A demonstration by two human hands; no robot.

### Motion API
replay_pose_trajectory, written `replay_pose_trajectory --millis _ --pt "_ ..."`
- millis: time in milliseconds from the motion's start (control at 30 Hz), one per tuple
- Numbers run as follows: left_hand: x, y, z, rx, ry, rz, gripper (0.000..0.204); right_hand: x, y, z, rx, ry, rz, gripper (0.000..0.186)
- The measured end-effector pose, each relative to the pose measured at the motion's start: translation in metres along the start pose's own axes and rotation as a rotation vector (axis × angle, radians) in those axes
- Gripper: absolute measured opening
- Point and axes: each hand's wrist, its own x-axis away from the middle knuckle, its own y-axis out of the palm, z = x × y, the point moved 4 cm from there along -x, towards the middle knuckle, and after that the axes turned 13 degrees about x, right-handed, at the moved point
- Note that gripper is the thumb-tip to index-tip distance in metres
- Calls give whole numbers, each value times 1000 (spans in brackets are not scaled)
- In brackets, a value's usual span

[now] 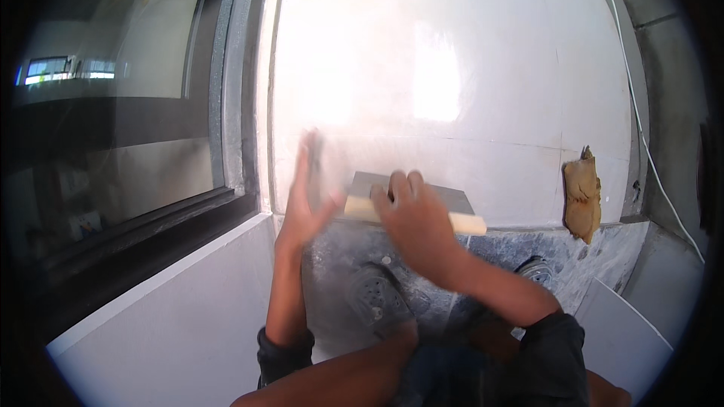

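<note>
My right hand (421, 226) is closed around the pale wooden bar handle of a wide scraper (469, 224). Its flat grey blade (449, 196) extends beyond the handle, against or just above the glossy white surface; contact cannot be made out. Left of the scraper, my left hand (308, 200) is raised, its fingers stretched upward and the thumb apart. Motion smears those fingertips, and I make out nothing held in them. The handle's left end is near the left thumb, with a small gap between them.
A dark-framed glass window (143, 128) stands along the left. A crumpled brown packet (582, 200) lies to the right, and a white cable (641, 120) runs beyond it. Below, my grey perforated clogs (377, 294) rest on a dusty, marbled dark floor (501, 245).
</note>
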Motion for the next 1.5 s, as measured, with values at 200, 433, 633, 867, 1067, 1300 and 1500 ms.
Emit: replay_pose_trajectory --millis 200,433,633,867,1067,1300,1500 --pt "7 35 76 -338 -149 -496 104 12 47 -14 135 72 119 45" --pt "-10 63 35 -369 -123 -216 80 14 48 14 28 231 88 50" --pt "-15 61 11 -587 6 -117 71 29 63 44 136 142 148 54" --pt "-6 65 13 -505 -55 -113 67 27 64 37 192 137 76 57" --pt "-27 55 7 -543 -12 9 70 2 64 47 138 139 105 58" --pt "-49 59 13 -566 13 -50 73 0 63 62 143 220 135 62" --pt "-20 78 12 -485 -6 -45 85 27 76 60 310 111 202 58"
